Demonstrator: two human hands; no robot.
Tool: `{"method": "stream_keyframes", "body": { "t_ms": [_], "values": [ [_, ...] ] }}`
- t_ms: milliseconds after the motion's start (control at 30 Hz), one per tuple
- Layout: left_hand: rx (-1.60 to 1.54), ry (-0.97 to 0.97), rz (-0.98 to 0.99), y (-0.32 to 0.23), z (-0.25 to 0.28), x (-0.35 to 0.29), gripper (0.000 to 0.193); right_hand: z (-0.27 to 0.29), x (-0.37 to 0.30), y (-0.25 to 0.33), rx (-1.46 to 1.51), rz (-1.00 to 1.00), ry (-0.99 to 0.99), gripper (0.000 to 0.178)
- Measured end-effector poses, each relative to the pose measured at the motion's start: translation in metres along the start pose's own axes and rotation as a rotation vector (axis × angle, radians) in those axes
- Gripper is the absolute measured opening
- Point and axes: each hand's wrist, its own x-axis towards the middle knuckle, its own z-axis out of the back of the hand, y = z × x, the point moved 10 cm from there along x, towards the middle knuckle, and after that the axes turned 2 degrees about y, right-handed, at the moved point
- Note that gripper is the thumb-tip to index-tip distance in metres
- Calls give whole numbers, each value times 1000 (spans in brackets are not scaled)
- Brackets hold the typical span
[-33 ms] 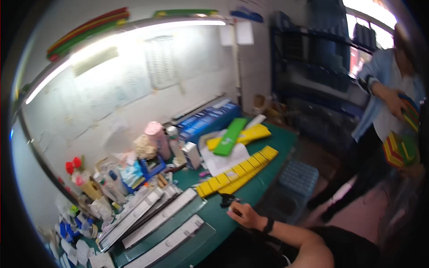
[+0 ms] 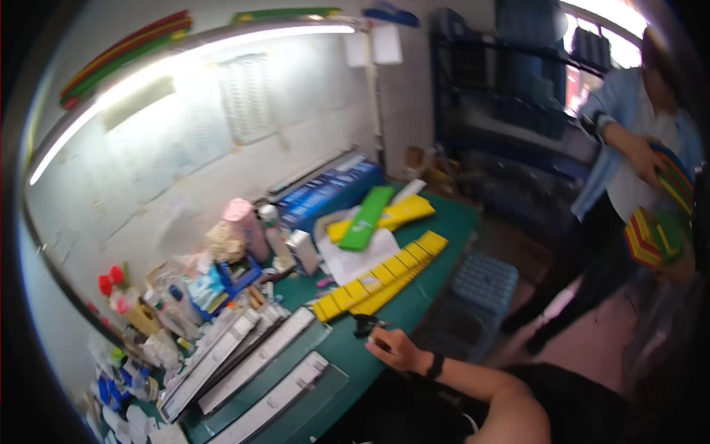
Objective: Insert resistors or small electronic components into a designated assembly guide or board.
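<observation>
I see my R hand [image 2: 400, 350] at the edge of the green worktop [image 2: 460, 215], fingers curled, w/ a sm. black item [image 2: 364, 324] at the fingertips; can't tell if it's gripped or how far open the hand is. L of the two hands isn't in view, so can't tell its state. Black item's just nearer me than the yellow segmented strips [image 2: 373, 284]. Farther back, green bar [image 2: 367, 220] lies across a yellow pc [image 2: 408, 212]. Co-worker [image 2: 625, 122] stands at R.

Blur hides what the small black object [image 2: 364, 325] by the right hand [image 2: 400, 351] is and makes the wall sheet [image 2: 248, 100] unreadable; the lower edge crops the nearest white strip [image 2: 270, 398].
</observation>
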Motion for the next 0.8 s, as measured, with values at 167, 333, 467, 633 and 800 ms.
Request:
{"method": "stream_keyframes", "body": {
  "t_ms": [167,333,467,633,800],
  "values": [
    [82,0,-127,-27,-4,16,38,-5,-5,19,-259,252,-182,15],
    [122,-54,-148,-17,-3,16,40,-5,-8,23,-326,291,-225,16],
    [115,-96,-235,-26,3,15,38,-2,-13,33,-340,323,-258,18],
    [243,-83,-284,-30,2,14,33,-2,-15,32,-359,333,-268,19],
    [212,-20,-244,-23,1,16,31,-1,-15,34,-386,303,-248,15]
  ]
}}
